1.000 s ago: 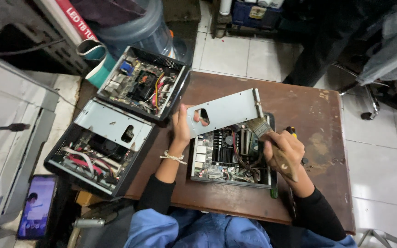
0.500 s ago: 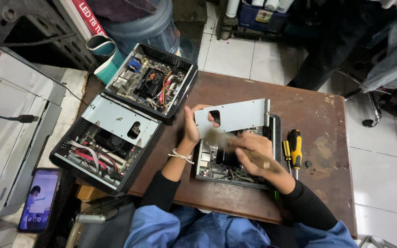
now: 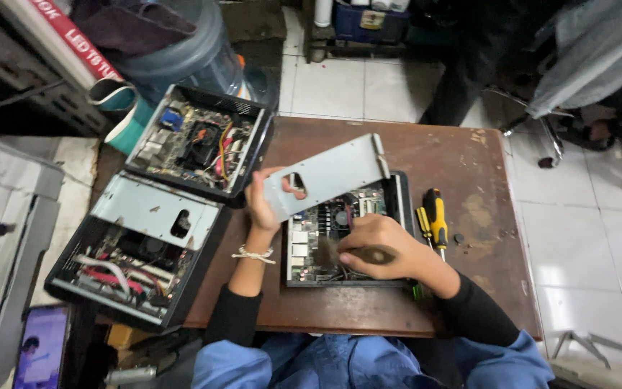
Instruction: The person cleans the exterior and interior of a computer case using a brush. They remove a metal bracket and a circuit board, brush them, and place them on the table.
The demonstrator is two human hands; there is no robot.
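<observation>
Surface (image 3: 368, 310) of worn brown wood fills the middle of the view, seen from above, with a pale tiled floor (image 3: 599, 238) around it. Two more opened computer cases sit at its left edge: one black case (image 3: 199, 140) at the far corner with its circuit board and coloured wires showing, and a second case (image 3: 134, 248) nearer, half covered by a grey metal plate.

In the centre lies the small open computer (image 3: 325, 238) being worked on, a black tray with a green board inside. The left hand (image 3: 264, 202) holds a grey metal cover plate (image 3: 329, 173) tilted up above the far side of this tray, thumb hooked through an oval hole in the plate and fingers closed behind it. The right hand (image 3: 383, 248) is curled shut around the wooden handle of a brush (image 3: 358, 253), with the dark bristles pressed down on the board near the tray's left half.

Just right of the tray, touching the surface, lie a yellow-and-black screwdriver (image 3: 435, 220) and a slimmer second one beside it.

The step in hand appears to be brushing dust off the board while the cover is kept lifted clear. The next move probably calls for short, light strokes across the remaining parts of the board, keeping the bristles from snagging the loose wires, with the plate held steady.
</observation>
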